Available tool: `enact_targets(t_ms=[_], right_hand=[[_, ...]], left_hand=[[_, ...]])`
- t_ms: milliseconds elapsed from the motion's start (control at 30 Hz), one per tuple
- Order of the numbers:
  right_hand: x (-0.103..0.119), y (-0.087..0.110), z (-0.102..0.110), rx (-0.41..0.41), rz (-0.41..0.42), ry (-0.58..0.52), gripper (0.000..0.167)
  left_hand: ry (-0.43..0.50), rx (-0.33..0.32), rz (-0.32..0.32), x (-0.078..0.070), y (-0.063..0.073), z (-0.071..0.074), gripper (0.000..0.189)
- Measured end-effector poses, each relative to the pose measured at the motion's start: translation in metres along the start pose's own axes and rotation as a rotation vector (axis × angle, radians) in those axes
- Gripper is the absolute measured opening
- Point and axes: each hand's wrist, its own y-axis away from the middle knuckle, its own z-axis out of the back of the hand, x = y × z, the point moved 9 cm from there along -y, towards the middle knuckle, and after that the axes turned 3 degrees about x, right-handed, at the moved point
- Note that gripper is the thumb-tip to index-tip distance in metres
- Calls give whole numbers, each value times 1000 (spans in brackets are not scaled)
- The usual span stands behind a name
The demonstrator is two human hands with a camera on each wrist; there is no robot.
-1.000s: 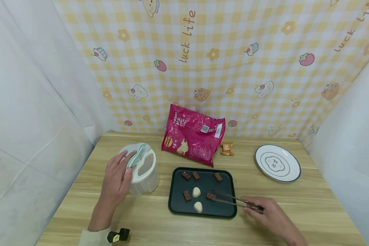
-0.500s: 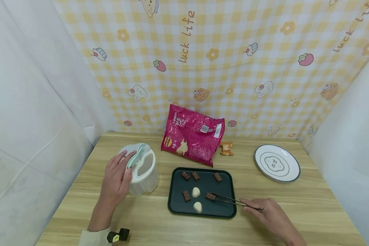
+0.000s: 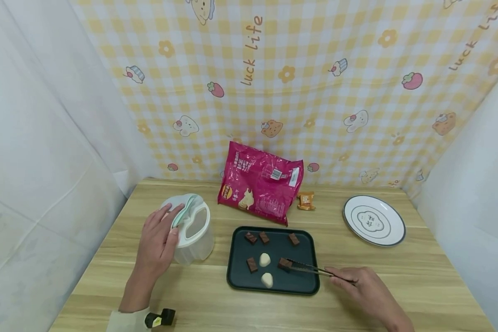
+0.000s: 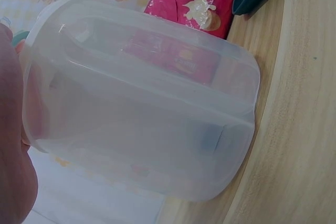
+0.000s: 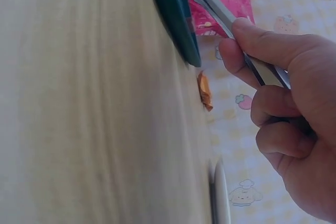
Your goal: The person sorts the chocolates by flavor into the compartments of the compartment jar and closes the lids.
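The right hand point(image 3: 365, 288), nearer, is gripping tongs point(image 5: 217, 3) pointing left to a chocolate point(image 3: 284, 263) lying roughly lengthwise along them on the tray point(image 3: 240, 244); whether they're pinching it isn't clear. The left hand point(image 3: 155, 244) is holding the tub point(image 3: 197, 251)'s flap point(image 3: 186, 210).

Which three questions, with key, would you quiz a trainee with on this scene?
1. How many brown rectangular pieces lie on the dark green rectangular tray?
2. True or false: the left hand touches the pale green lid flap of the translucent plastic container.
3. Fill in: the right hand holds ____.

Key:
1. Five
2. True
3. slim metal tongs
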Motion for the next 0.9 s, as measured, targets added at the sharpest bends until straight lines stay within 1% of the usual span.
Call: enact_targets(t_ms=[67,167,300,400,500,567,633,800,900], right_hand=[[1,-1,3,-18,-4,-12,22],[4,-4,9,-45,4,3,22],[11,-15,15,-67,8,5,23],[18,-27,17,-58,15,-30,24],[28,-40,19,-55,42,-53,26],[37,-49,19,-63,63,-56,27],[45,-59,19,-72,71,-82,28],[65,-84,15,-86,92,-179,29],[80,-97,12,-110,134,-189,31]], left_hand=[[2,-4,2,0,0,0,48],[4,-9,4,-1,0,0,48],[1,-15,-6,-1,0,0,48],[-5,-20,-13,-1,-1,0,48],[-7,-20,-13,-1,0,0,48],[-5,-21,-12,-1,0,0,48],[-2,-19,-10,0,0,0,48],[-3,-12,6,2,1,-1,48],[-4,-13,5,2,1,-1,48]])
